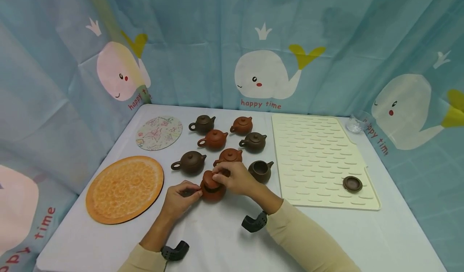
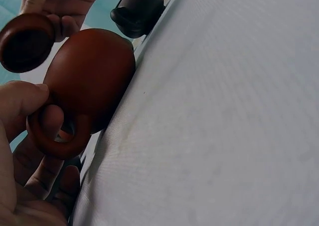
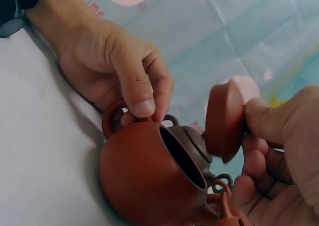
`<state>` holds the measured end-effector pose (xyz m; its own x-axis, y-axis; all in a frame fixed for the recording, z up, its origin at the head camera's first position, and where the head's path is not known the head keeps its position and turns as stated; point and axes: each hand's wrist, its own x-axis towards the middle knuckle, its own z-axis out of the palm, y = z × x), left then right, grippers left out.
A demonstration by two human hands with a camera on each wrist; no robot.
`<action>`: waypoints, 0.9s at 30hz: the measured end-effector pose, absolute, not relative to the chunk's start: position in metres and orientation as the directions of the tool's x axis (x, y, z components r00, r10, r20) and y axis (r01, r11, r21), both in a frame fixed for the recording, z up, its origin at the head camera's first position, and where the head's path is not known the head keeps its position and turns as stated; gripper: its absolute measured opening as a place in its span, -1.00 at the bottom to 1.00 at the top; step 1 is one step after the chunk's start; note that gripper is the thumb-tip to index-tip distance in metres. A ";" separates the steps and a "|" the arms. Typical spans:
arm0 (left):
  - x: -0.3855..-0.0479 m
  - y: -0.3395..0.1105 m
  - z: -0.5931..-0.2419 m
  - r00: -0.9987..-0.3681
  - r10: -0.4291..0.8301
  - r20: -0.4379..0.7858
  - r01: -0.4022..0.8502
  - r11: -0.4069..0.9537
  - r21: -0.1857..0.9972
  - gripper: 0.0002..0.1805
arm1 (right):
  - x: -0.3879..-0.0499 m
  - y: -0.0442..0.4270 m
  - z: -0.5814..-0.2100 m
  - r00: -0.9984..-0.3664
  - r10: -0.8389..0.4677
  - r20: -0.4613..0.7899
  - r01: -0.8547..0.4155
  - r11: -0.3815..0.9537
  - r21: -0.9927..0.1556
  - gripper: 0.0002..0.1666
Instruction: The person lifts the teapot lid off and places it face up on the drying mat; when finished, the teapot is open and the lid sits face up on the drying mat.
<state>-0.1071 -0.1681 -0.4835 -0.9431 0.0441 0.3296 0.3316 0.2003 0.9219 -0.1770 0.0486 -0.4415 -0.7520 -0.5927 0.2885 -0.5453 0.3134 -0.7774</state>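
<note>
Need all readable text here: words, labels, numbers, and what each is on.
"happy time": blue curtain, under the centre whale
"happy t…": curtain, under the left whale; rest unclear in a fold
"happy time": curtain, below the right whale
"time": curtain, head view's lower left; preceding word cut by frame edge
"time": curtain, right wrist view; preceding word incomplete
Teapots: no readable text. No numbers seen.

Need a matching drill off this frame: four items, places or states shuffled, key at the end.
Items
1. Red-brown lid off its pot
2. Open red-brown teapot
3. Loose dark lid
4. Clear container

Places or states
A. Lying on the cream mat
B. Raised in the right grip
C. Near the table's far right corner
D. Handle held by the left grip

Pairs: 1-B, 2-D, 3-A, 4-C
</note>
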 end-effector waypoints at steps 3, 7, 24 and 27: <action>-0.107 -0.168 -0.482 -0.947 0.038 0.319 0.320 0.215 0.923 -0.87 | -0.177 0.052 -0.439 -0.771 -0.566 0.293 -0.502 0.256 -0.826 -0.91; -0.106 -0.167 -0.480 -0.952 0.026 0.305 0.303 0.225 0.926 -0.87 | -0.175 0.059 -0.434 -0.804 -0.535 0.259 -0.359 0.091 -0.929 -0.88; -0.106 -0.166 -0.478 -0.966 0.012 0.258 0.255 0.211 0.944 -0.88 | -0.165 0.096 -0.412 -0.783 -0.592 0.190 0.223 -0.553 -0.803 -0.43; -0.105 -0.165 -0.479 -0.962 0.004 0.272 0.267 0.195 0.944 -0.88 | -0.164 0.106 -0.406 -0.787 -0.586 0.193 0.232 -0.571 -0.788 -0.55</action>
<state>-0.1053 -0.1654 -0.4789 -0.9624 0.0036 0.2715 0.2670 0.1945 0.9438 -0.1637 0.1061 -0.4060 -0.7872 -0.5858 0.1929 0.2317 -0.5708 -0.7877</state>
